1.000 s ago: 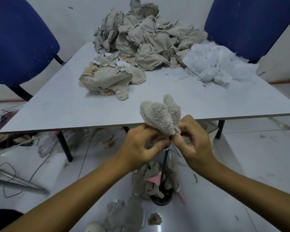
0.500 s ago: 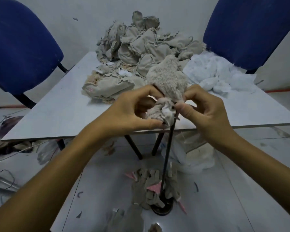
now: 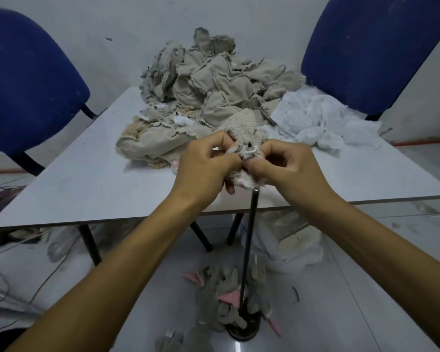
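Note:
A small beige fuzzy plush skin (image 3: 244, 129) is held above the table's near edge. My left hand (image 3: 203, 166) pinches its open rim from the left and my right hand (image 3: 287, 163) pinches it from the right, fingers curled into the fabric. Its pale inner lining (image 3: 249, 149) shows between my thumbs. Just under the piece stands the tip of a thin dark metal rod (image 3: 249, 240), rising from a round base (image 3: 243, 329) on the floor. The skin is off the rod.
A heap of inside-out beige fabric pieces (image 3: 214, 80) fills the back of the white table (image 3: 87, 179), with white stuffing (image 3: 320, 120) to its right. Blue chairs (image 3: 23, 80) flank the table. Finished plush pieces (image 3: 221, 293) lie around the rod's base; cables on the left floor.
Both hands have lifted the plush skin up and off the rod's tip, carrying it over the table edge. The view has tilted up slightly.

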Demonstrator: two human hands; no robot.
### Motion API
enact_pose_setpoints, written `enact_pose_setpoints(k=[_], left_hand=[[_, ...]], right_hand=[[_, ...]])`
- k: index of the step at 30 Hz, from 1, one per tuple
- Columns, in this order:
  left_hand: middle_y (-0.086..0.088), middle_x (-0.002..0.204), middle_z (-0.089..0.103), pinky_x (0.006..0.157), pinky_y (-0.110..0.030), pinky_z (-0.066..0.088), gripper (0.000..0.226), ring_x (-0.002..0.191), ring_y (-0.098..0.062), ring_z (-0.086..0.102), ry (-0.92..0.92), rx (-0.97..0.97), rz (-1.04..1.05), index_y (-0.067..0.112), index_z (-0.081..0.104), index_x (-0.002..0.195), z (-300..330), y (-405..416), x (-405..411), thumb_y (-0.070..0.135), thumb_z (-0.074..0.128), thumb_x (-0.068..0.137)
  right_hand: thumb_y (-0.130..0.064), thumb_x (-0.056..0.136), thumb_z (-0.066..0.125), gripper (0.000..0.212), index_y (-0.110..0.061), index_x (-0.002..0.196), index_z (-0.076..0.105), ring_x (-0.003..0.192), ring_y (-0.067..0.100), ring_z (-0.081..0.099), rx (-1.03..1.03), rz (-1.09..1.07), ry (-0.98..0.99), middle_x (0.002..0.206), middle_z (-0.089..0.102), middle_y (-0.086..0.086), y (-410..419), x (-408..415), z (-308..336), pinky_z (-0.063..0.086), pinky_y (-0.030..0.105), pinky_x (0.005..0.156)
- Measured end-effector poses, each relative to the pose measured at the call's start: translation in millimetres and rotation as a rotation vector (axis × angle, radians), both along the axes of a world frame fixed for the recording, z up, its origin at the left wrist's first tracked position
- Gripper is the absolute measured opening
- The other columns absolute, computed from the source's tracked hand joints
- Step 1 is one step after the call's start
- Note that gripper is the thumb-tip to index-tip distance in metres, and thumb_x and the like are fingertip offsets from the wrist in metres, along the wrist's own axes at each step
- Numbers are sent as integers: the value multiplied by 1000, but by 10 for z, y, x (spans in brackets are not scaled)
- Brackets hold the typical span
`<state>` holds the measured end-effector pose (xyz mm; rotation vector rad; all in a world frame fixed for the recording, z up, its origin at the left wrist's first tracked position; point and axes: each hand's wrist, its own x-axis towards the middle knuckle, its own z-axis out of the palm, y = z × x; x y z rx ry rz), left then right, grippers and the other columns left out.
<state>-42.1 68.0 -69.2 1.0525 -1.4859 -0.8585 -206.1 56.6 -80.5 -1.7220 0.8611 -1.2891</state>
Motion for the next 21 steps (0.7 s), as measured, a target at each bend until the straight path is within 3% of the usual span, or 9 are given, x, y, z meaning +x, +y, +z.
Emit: enact_pose_setpoints(k=[3, 5, 8, 11, 13, 15, 18, 21], left_hand=[[-5, 63, 61, 47, -31, 42, 6, 50, -20, 56, -55, 16, -124, 17, 56, 73, -15, -17, 0, 14, 61, 73], [-3, 71, 65, 52, -36, 48, 10, 59, -24, 61, -147, 5, -215, 16, 59, 83, -59, 0, -39, 22, 63, 76], [-8, 79, 71, 56, -35, 53, 18, 70, -28, 68, -218, 7, -265, 16, 61, 90, -76, 13, -52, 28, 69, 79], [-8, 81, 74, 55, -31, 55, 20, 67, -22, 69, -86, 130, -342, 10, 61, 94, -17, -39, 72, 13, 75, 79], [-12, 77, 73, 49, -25, 52, 15, 59, -21, 66, 6, 200, -316, 10, 62, 89, 7, -75, 166, 12, 74, 79], [-14, 70, 70, 44, -22, 44, 11, 54, -20, 60, 17, 247, -219, 13, 63, 80, -6, -108, 244, 9, 74, 82], [-6, 57, 62, 41, -19, 34, 19, 47, -13, 49, -35, 289, -122, 17, 61, 71, -68, -130, 224, 3, 72, 79], [1, 47, 55, 41, -19, 34, 17, 40, -9, 47, -108, 262, 38, 19, 58, 62, -168, -115, 83, 10, 72, 65]], right_hand=[[-5, 78, 67, 18, -4, 65, 56, 61, 19, 48, 93, -148, -75, 61, 51, 10, -78, 36, -78, 44, 35, 59], [5, 79, 63, 17, -3, 67, 55, 65, 23, 46, 193, -238, -143, 63, 46, 12, -143, 14, -124, 50, 46, 61], [13, 77, 60, 23, -5, 64, 53, 60, 23, 50, 309, -264, -145, 58, 48, 10, -190, -5, -134, 53, 40, 60], [0, 81, 67, 26, -12, 62, 55, 56, 19, 57, 433, -101, -172, 56, 55, 5, -180, 13, -124, 54, 31, 55], [-16, 80, 66, 8, -8, 78, 64, 64, 18, 61, 535, 115, -242, 70, 62, 9, -132, 13, -115, 53, 30, 55], [-21, 79, 61, 20, -6, 90, 66, 78, 18, 64, 592, 302, -273, 86, 66, 12, -101, -26, -126, 55, 29, 63], [-12, 79, 69, 16, -1, 87, 62, 92, 30, 61, 455, 303, -144, 93, 63, 22, -51, -87, -162, 53, 39, 83], [-12, 83, 79, 26, 6, 86, 61, 82, 28, 59, 275, 130, 54, 88, 62, 33, 10, -76, -230, 52, 47, 82]])
